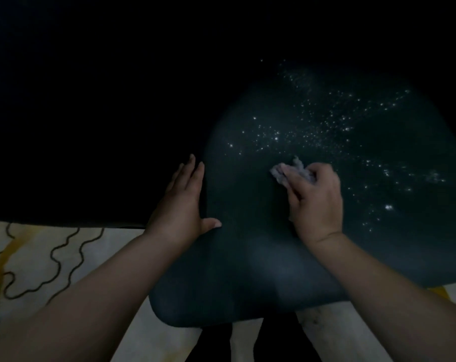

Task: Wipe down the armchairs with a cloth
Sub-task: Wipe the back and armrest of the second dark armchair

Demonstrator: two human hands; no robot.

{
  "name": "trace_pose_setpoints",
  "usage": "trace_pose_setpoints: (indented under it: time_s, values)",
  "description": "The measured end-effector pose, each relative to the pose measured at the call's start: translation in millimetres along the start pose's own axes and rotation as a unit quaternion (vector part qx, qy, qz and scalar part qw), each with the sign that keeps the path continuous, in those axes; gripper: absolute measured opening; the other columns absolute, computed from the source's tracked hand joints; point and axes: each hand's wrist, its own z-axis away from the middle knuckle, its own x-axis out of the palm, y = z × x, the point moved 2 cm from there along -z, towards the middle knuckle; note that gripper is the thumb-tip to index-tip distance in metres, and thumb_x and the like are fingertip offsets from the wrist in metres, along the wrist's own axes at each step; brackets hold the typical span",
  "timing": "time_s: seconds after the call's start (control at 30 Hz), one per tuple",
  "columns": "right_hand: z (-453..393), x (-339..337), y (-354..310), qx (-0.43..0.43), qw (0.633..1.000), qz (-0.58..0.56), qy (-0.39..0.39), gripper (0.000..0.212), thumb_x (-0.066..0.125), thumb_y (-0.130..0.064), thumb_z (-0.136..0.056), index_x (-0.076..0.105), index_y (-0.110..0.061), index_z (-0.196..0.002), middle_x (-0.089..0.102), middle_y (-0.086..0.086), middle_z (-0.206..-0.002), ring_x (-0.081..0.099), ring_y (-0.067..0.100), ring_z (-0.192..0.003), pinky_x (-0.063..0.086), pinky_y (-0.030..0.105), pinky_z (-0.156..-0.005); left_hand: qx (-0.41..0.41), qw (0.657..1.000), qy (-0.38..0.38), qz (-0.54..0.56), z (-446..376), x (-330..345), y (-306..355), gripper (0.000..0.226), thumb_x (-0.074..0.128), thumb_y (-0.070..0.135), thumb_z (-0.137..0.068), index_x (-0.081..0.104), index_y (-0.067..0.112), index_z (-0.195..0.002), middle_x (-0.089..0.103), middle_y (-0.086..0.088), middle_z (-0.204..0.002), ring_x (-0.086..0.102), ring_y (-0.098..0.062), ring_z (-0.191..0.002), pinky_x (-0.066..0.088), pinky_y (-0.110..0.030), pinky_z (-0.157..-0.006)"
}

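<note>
Right hand [317, 202] bunches cloth [291, 171] on dark armchair [248, 270]; flat, open left hand [181, 202] braces; best sweep toward the bright specks [313, 126].

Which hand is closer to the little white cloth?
Right. The right hand holds the cloth against the dark cushion; the left hand rests flat on the cushion's left edge, apart from it.
</note>
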Motion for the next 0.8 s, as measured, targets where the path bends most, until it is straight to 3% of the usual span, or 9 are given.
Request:
trace_pose_setpoints:
  time_s: [0.1, 0.23, 0.3, 0.4, 0.47, 0.57, 0.67, 0.73, 0.8]
  values:
    - [-3, 19, -46, -0.041, 0.997, -0.063, 0.002, 0.040, 0.071, -0.012, -0.080, 0.067, -0.021, -0.118, 0.055, 0.018, -0.102, 0.049, 0.027, -0.084, 0.045, 0.029, -0.065, -0.029, 0.999, 0.026, 0.010, 1, 3, 4, 0.120, 0.083, 0.043, -0.067, 0.002, 0.023, -0.154, -0.013, 0.010, -0.160, -0.007, -0.010, -0.145, -0.003, -0.020, -0.111]
    - [-3, 43, -88, -0.173, 0.980, -0.071, -0.074, 0.052, 0.077, -0.006, -0.071, 0.067, -0.021, -0.120, 0.060, 0.018, -0.101, 0.056, 0.034, -0.081, 0.051, 0.038, -0.061, -0.053, 0.998, 0.039, -0.001, -3, 2, 3, 0.119, 0.081, 0.047, -0.067, 0.002, 0.023, -0.154, -0.013, 0.010, -0.160, -0.006, -0.011, -0.145, 0.000, -0.024, -0.111]
    - [-11, 38, -69, -0.159, 0.983, -0.047, -0.075, 0.054, 0.076, -0.005, -0.070, 0.066, -0.021, -0.120, 0.060, 0.020, -0.101, 0.056, 0.036, -0.081, 0.052, 0.039, -0.060, -0.072, 0.997, 0.042, 0.003, -5, 0, 0, 0.121, 0.081, 0.050, -0.066, 0.001, 0.024, -0.154, -0.015, 0.012, -0.159, -0.008, -0.009, -0.144, 0.002, -0.024, -0.111]
    - [-30, 19, -26, -0.030, 0.999, -0.019, -0.019, 0.047, 0.072, -0.004, -0.076, 0.067, -0.022, -0.119, 0.056, 0.021, -0.101, 0.052, 0.037, -0.084, 0.050, 0.040, -0.058, -0.078, 0.996, 0.044, 0.020, -7, -7, -3, 0.120, 0.081, 0.050, -0.067, 0.002, 0.024, -0.154, -0.015, 0.013, -0.159, -0.009, -0.006, -0.143, 0.003, -0.023, -0.111]
    - [-39, 16, -24, 0.017, 0.999, -0.028, 0.020, 0.041, 0.073, -0.005, -0.078, 0.069, -0.020, -0.116, 0.055, 0.021, -0.099, 0.051, 0.036, -0.084, 0.046, 0.034, -0.058, -0.079, 0.996, 0.039, 0.028, -10, -9, -2, 0.121, 0.081, 0.050, -0.067, 0.001, 0.023, -0.154, -0.015, 0.014, -0.159, -0.010, -0.006, -0.144, 0.004, -0.024, -0.112]
    - [-50, 37, -67, -0.048, 0.996, -0.074, -0.001, 0.042, 0.074, -0.007, -0.078, 0.068, -0.019, -0.117, 0.056, 0.019, -0.102, 0.053, 0.035, -0.087, 0.044, 0.030, -0.065, -0.078, 0.995, 0.048, 0.031, -17, -9, 5, 0.122, 0.080, 0.051, -0.067, -0.001, 0.023, -0.154, -0.016, 0.014, -0.158, -0.010, -0.005, -0.144, 0.004, -0.026, -0.116]
    - [-57, 55, -93, -0.116, 0.990, -0.066, -0.052, 0.035, 0.072, -0.014, -0.080, 0.068, -0.020, -0.115, 0.057, 0.018, -0.100, 0.053, 0.033, -0.083, 0.051, 0.039, -0.064, -0.080, 0.995, 0.050, 0.030, -24, -7, 8, 0.123, 0.079, 0.053, -0.067, -0.003, 0.023, -0.153, -0.019, 0.013, -0.158, -0.012, -0.006, -0.143, 0.001, -0.026, -0.114]
    - [-67, 51, -73, -0.107, 0.992, -0.044, -0.045, 0.037, 0.072, -0.012, -0.079, 0.068, -0.020, -0.115, 0.057, 0.019, -0.099, 0.053, 0.035, -0.082, 0.050, 0.040, -0.064, -0.081, 0.995, 0.062, 0.025, -26, -6, 10, 0.122, 0.076, 0.057, -0.067, -0.004, 0.023, -0.153, -0.020, 0.014, -0.157, -0.013, -0.005, -0.142, -0.001, -0.024, -0.112]
    - [-78, 40, -41, -0.046, 0.998, -0.028, -0.018, 0.035, 0.069, -0.010, -0.081, 0.068, -0.018, -0.115, 0.056, 0.022, -0.100, 0.053, 0.038, -0.085, 0.050, 0.043, -0.067, -0.078, 0.994, 0.077, 0.012, -27, -7, 15, 0.120, 0.071, 0.063, -0.069, -0.004, 0.021, -0.153, -0.019, 0.011, -0.158, -0.014, -0.007, -0.144, -0.001, -0.024, -0.113]
